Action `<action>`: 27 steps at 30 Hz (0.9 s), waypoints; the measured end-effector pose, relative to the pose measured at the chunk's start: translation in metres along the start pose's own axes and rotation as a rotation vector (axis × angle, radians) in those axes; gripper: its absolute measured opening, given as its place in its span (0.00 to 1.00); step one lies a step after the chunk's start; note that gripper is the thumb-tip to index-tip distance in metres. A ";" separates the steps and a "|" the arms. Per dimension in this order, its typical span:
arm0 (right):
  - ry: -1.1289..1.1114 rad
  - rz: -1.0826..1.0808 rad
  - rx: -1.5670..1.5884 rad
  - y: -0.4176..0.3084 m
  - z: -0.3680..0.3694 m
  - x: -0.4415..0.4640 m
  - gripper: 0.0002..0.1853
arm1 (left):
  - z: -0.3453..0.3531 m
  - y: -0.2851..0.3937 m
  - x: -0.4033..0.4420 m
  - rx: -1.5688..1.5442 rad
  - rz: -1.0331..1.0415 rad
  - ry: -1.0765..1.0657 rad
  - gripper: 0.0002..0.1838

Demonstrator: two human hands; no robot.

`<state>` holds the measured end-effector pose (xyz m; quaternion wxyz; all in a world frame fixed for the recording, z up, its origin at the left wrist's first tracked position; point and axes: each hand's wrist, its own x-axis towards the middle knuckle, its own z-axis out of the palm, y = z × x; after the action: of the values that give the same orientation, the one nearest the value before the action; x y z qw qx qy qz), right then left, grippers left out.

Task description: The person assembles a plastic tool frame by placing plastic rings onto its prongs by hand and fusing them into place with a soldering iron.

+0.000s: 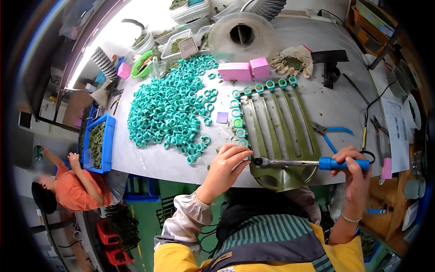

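Observation:
An olive-green slatted plastic part (281,177) lies on the table in front of me, with turquoise rings (258,88) set along its far and left edges. My right hand (352,165) is wrapped round the blue handle of a ratchet wrench (290,162), whose metal shaft points left across the part. The wrench head is at the part's near left corner. Beside that head, my left hand (227,165) has its fingers pinched together at the part's edge, close to the nearest ring (243,143). What those fingertips hold, if anything, is hidden.
A large heap of turquoise rings (170,104) lies left of the part. Pink blocks (234,71), a glove (292,61) and a black stand (330,63) are behind it. Pliers (331,130) lie right. A co-worker in orange (81,190) is at far left, by a blue crate (108,140).

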<state>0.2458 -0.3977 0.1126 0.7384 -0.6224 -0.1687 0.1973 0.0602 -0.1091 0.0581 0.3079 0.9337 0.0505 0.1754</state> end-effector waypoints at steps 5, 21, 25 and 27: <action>0.013 -0.013 -0.020 -0.008 -0.008 -0.004 0.12 | -0.021 -0.019 0.005 -0.097 -0.165 0.153 0.14; 0.091 -0.088 -0.051 -0.012 -0.014 0.006 0.13 | -0.054 -0.105 -0.006 0.422 -0.230 -0.133 0.19; 0.078 -0.098 -0.045 -0.009 -0.013 0.013 0.13 | -0.059 -0.105 0.002 0.332 -0.259 -0.122 0.16; 0.093 -0.102 -0.034 -0.007 -0.011 0.016 0.13 | -0.057 -0.109 0.009 0.206 -0.266 -0.049 0.13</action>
<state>0.2660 -0.4002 0.1178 0.7439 -0.6340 -0.1688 0.1274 0.0493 0.0118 0.0387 0.2320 0.9495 0.1837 0.1040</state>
